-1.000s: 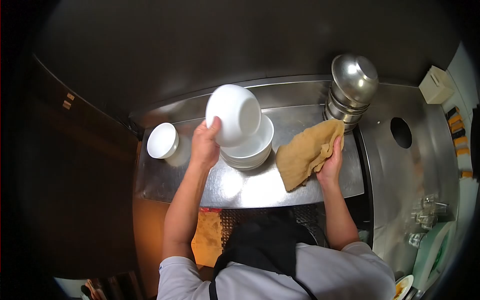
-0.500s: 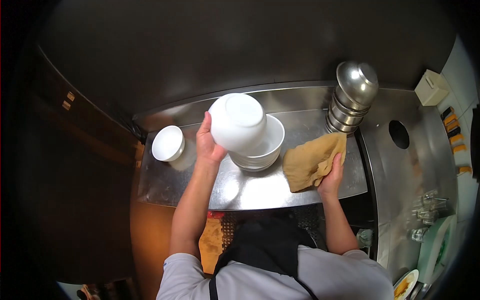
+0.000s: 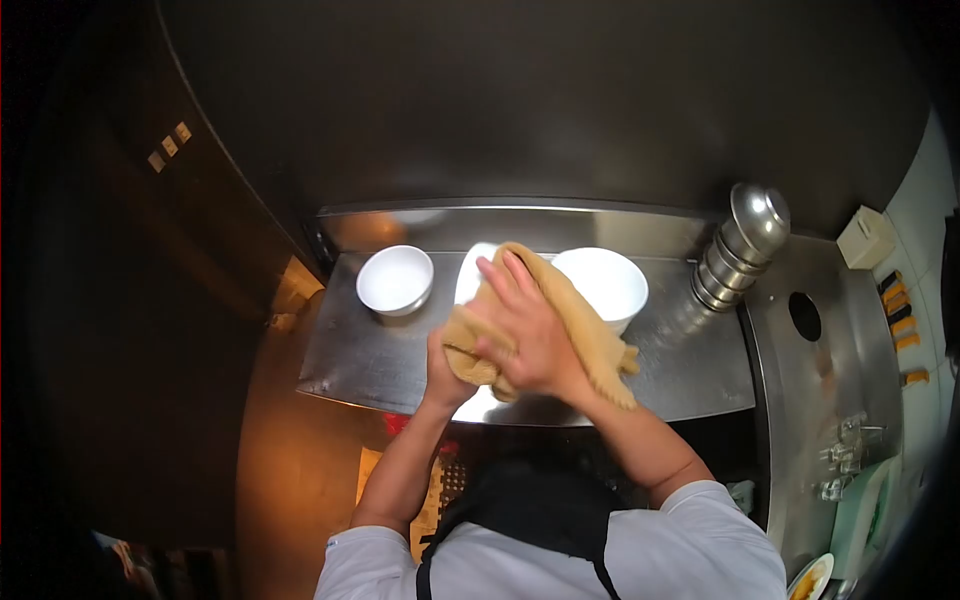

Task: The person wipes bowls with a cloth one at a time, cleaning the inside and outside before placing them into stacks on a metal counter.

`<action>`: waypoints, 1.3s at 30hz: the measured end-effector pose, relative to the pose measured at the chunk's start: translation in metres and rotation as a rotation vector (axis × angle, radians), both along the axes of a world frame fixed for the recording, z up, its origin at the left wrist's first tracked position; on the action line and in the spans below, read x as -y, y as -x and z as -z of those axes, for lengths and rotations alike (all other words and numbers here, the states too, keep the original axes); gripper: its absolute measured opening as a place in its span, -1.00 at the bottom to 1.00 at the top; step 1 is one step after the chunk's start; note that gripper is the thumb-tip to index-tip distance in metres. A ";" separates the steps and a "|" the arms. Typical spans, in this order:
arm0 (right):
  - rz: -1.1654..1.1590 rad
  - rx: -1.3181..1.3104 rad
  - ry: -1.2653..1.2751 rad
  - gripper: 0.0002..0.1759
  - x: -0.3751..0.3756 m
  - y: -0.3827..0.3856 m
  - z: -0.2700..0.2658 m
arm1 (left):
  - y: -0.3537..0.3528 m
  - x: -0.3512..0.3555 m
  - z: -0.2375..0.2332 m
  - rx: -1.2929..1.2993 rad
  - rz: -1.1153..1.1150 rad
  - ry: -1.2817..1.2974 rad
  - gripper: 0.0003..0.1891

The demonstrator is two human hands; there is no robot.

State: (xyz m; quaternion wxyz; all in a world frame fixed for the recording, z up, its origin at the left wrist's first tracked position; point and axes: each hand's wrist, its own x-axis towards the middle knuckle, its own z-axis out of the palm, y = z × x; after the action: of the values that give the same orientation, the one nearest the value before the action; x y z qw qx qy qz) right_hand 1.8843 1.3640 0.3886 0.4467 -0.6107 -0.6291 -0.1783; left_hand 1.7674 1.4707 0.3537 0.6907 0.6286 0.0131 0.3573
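Observation:
A white bowl (image 3: 476, 272) is tilted in front of me, mostly hidden behind a tan cloth (image 3: 575, 310). My left hand (image 3: 447, 372) grips the bowl's near left side, its fingers partly covered by the cloth. Across the front lies my right hand (image 3: 530, 335), slightly blurred, pressing the cloth against the bowl with its fingers spread. Just right of them stands a stack of white bowls (image 3: 605, 285), partly covered by the cloth and forearm. Another white bowl (image 3: 396, 281) sits upright by itself on the left of the steel counter (image 3: 350, 355).
Stacked metal bowls (image 3: 740, 250) stand at the counter's back right. Beyond a gap is a steel worktop with a round hole (image 3: 805, 316), several glasses (image 3: 845, 455), a pale green bin (image 3: 865, 515) and a plate of food (image 3: 810, 578). Knives (image 3: 900, 312) hang on the right wall.
My right hand has brought the cloth leftward onto the bowl in my left hand. That bowl has come lower and nearer to me, away from the stack. The view has shifted slightly.

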 end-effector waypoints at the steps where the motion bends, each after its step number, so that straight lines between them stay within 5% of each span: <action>1: -0.168 -0.282 0.075 -0.43 -0.019 -0.013 -0.005 | 0.010 -0.008 0.001 -0.061 -0.051 -0.115 -0.76; 3: -0.501 -0.856 0.244 -0.47 -0.051 -0.039 0.011 | 0.026 -0.013 0.001 -0.007 -0.050 -0.050 -0.79; 7: -0.544 -1.764 -0.310 -0.41 -0.093 0.020 0.079 | 0.041 -0.036 0.005 0.025 -0.236 0.000 -0.79; 12: -0.120 -0.970 0.003 -0.49 -0.078 0.082 0.075 | 0.049 -0.062 0.027 -0.100 -0.390 -0.037 -0.81; 14: 0.094 -0.730 0.279 -0.49 -0.065 0.051 0.057 | 0.060 -0.073 0.032 -0.172 -0.381 -0.103 -0.80; 15: -0.068 -1.363 -0.025 -0.54 -0.069 0.015 0.050 | 0.064 -0.072 0.036 -0.154 -0.315 -0.022 -0.79; 16: -0.317 -1.664 -0.485 -0.56 -0.077 0.009 0.029 | 0.065 -0.073 0.036 -0.122 -0.261 0.052 -0.79; 19: -0.522 -1.808 -0.036 -0.34 -0.089 -0.057 0.107 | 0.061 -0.067 0.049 -0.148 -0.201 0.058 -0.76; 21: -0.161 -0.531 0.343 -0.17 -0.090 -0.031 0.097 | 0.047 -0.063 0.057 -0.214 -0.208 -0.007 -0.75; 23: -0.072 -0.440 0.051 -0.14 -0.079 0.032 0.066 | 0.037 -0.063 0.064 -0.153 -0.187 -0.058 -0.74; 24: 0.059 -0.139 0.158 -0.22 -0.066 0.045 0.049 | 0.038 -0.064 0.063 -0.117 -0.198 -0.152 -0.75; 27: -0.215 -0.143 0.191 -0.36 -0.077 0.000 0.042 | 0.046 -0.051 0.052 -0.271 -0.121 -0.203 -0.77; 31: -0.392 -1.193 0.432 -0.57 -0.088 -0.043 0.019 | 0.043 -0.024 0.024 -0.259 -0.136 -0.376 -0.83; 32: -0.308 -1.128 0.360 -0.57 -0.077 -0.026 0.021 | 0.039 -0.026 0.028 -0.232 -0.180 -0.383 -0.80; 35: 0.059 0.108 0.117 -0.43 -0.051 0.016 0.035 | 0.020 -0.039 0.053 -0.103 -0.402 -0.697 -0.68; 37: -0.092 0.024 0.111 -0.43 -0.052 0.013 0.033 | 0.020 -0.033 0.049 -0.086 -0.411 -0.687 -0.73; 39: -0.307 -0.163 0.140 -0.47 -0.065 -0.016 0.024 | 0.035 -0.021 0.037 -0.261 -0.187 -0.368 -0.76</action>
State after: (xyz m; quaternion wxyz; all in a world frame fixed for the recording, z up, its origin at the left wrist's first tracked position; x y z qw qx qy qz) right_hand 1.8998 1.4288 0.3648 0.4746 -0.5496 -0.6874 -0.0136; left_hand 1.7319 1.4919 0.3166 0.5210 0.7806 0.0953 0.3319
